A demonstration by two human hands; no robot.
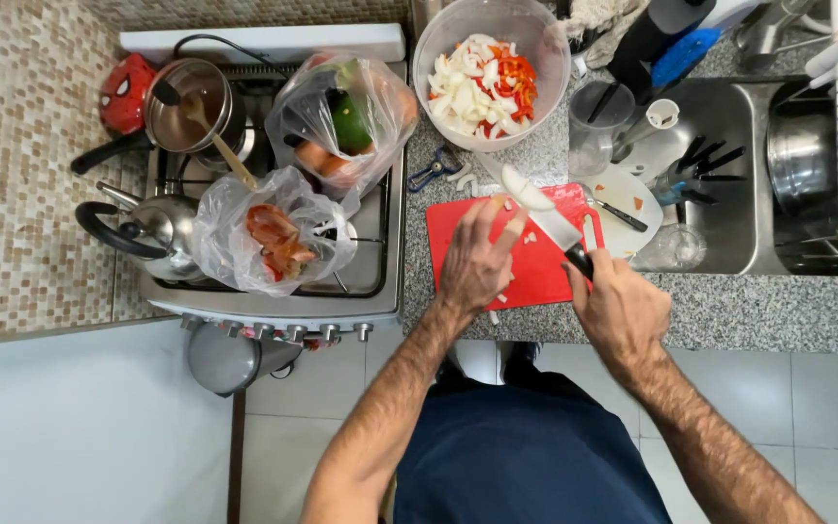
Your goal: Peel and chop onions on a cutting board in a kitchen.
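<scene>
The cutting board (535, 257) lay on the counter (729, 311), between the stove (273, 291) on its left and the sink (729, 175) on its right. Behind the board stood a bowl (492, 68) of cut vegetables. Two bags (269, 238) sat on the stove, with a pot (191, 107) and kettle (152, 233) to their left.

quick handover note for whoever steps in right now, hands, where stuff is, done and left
Left hand: on the red cutting board, fingers by the onion slice.
Right hand: grips the knife, the slice lying on its blade.
Done: chopped onion and red pepper fill the clear bowl behind the board.
Left: small onion bits on the board; bagged vegetables wait on the stove.
</scene>
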